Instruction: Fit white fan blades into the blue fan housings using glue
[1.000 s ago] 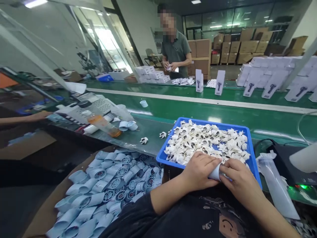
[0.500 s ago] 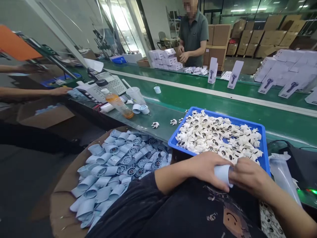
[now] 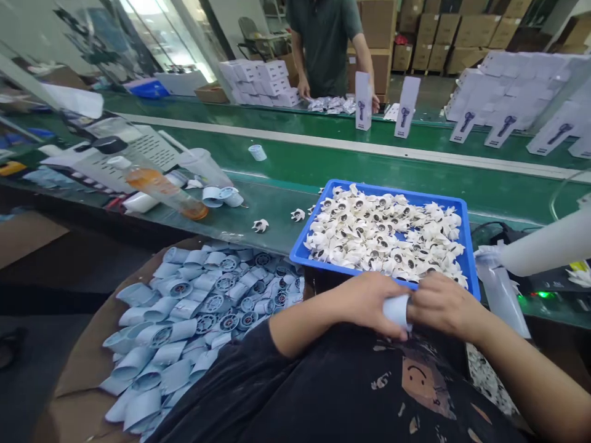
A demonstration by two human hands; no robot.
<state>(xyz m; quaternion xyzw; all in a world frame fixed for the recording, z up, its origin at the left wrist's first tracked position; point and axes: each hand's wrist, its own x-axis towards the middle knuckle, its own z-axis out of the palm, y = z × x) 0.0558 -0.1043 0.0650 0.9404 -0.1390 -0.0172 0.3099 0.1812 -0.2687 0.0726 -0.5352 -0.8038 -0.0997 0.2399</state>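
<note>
Right hand (image 3: pixel 441 304): 1.0 s ago, fingertips at the open end of the light-blue cup (image 3: pixel 396 311); now curled at that end, fingertips hidden. The cup and both hands, left hand (image 3: pixel 376 301) included, sit clear of the near rim of the blue tray (image 3: pixel 392 278), which they overlapped 1.0 s ago.

Co-worker (image 3: pixel 323 58) opposite: hands together earlier, now apart, one by the silvery packets (image 3: pixel 332 104), the other behind an upright white box (image 3: pixel 363 101); head now out of frame.

White cylinder (image 3: pixel 549 246), out of view 0.5 s ago, shows at right.
</note>
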